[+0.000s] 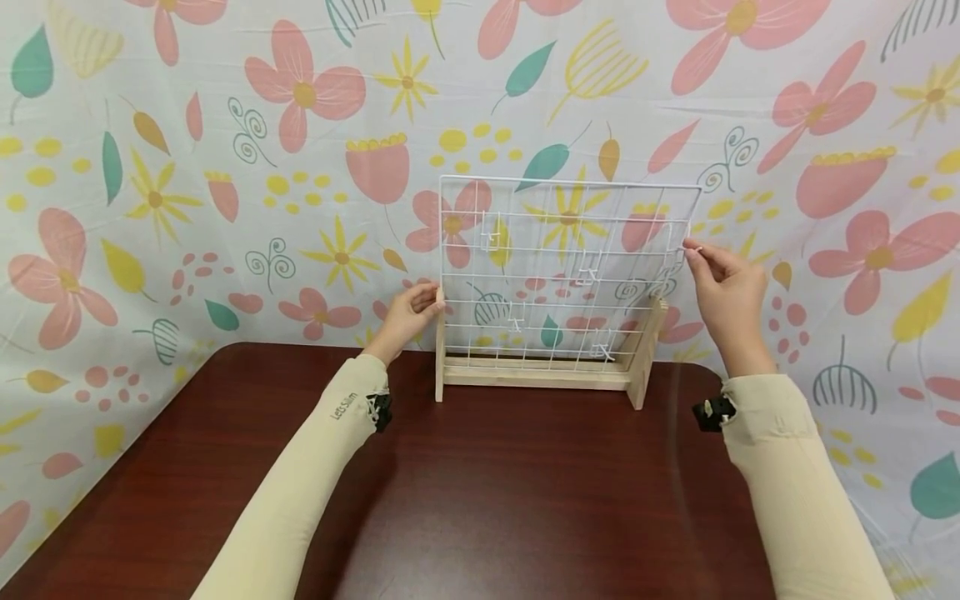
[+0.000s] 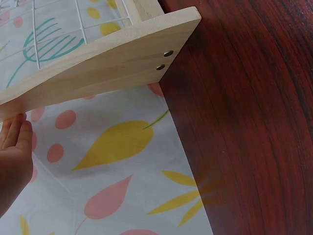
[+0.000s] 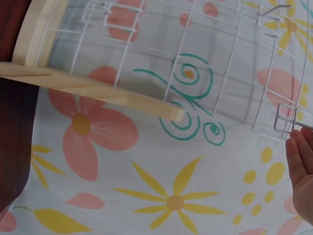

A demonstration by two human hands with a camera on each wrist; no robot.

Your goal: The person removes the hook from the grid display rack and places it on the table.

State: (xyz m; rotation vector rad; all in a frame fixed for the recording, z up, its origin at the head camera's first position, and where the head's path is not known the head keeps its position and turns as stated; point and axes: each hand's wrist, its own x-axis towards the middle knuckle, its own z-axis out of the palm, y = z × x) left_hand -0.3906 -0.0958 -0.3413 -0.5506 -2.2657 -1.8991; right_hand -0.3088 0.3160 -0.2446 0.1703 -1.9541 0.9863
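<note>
A white wire grid (image 1: pixel 570 182) stands upright in a wooden stand (image 1: pixel 536 379). My left hand (image 1: pixel 411 317) holds the upper part of the stand's left side panel, thumb at its front edge. In the left wrist view, the fingertips (image 2: pixel 22 118) touch the panel's outer face. At the grid's right edge, my right hand (image 1: pixel 727 292) pinches a small white wire hook (image 3: pixel 285 119). The hook's square frame lies against the grid wires. Several similar hooks (image 1: pixel 491 239) hang on the grid at different heights.
The stand sits near the back edge of a dark reddish-brown table (image 1: pixel 525 492). Behind it hangs a white cloth (image 1: pixel 300 225) printed with flowers and leaves. A black wrist camera (image 1: pixel 714 413) sits on the right sleeve, another (image 1: pixel 380 412) on the left.
</note>
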